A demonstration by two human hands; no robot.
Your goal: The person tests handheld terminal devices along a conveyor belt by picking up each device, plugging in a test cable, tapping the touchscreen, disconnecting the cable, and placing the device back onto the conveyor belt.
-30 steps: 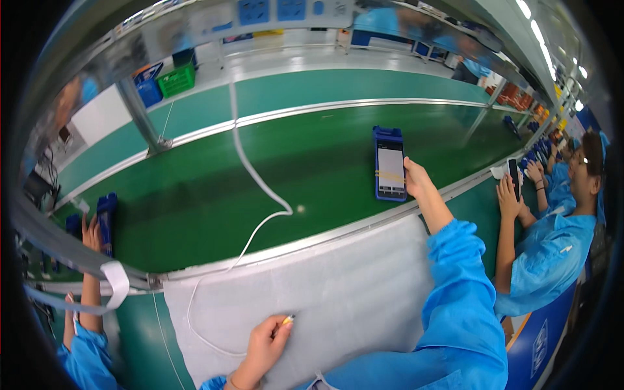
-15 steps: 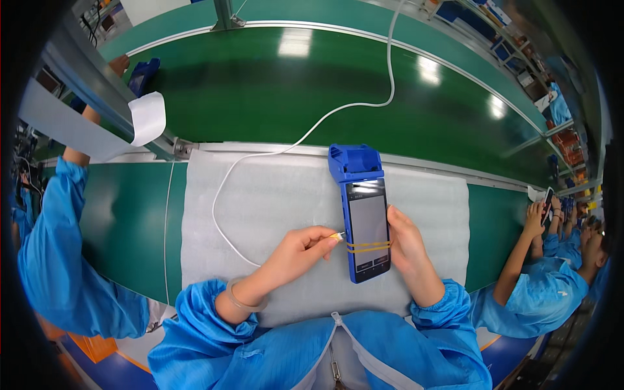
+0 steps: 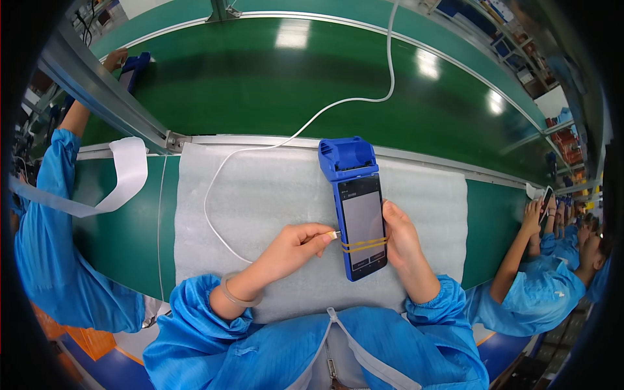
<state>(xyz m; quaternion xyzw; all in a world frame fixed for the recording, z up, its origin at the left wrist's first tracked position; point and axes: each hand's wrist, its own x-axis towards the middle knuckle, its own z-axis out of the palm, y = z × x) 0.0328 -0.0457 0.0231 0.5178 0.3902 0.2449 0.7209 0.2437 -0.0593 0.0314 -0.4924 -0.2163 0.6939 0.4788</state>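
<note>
At the left of the frame I see a co-worker's blue sleeve [image 3: 45,247] and a white strap [image 3: 127,175] hanging off the rail. Moving right, my left hand [image 3: 292,247] has its grip pinching the white cable plug [image 3: 333,234], now touching the left edge of the blue handheld terminal [image 3: 357,208]; half a second ago the plug sat just short of it, so I judge the connection is being made. The terminal lies on the grey foam mat [image 3: 260,195] at centre frame. My right hand [image 3: 403,240] has its grip pressed against the terminal's right edge, steadying it. A yellow rubber band [image 3: 364,245] wraps its lower part.
</note>
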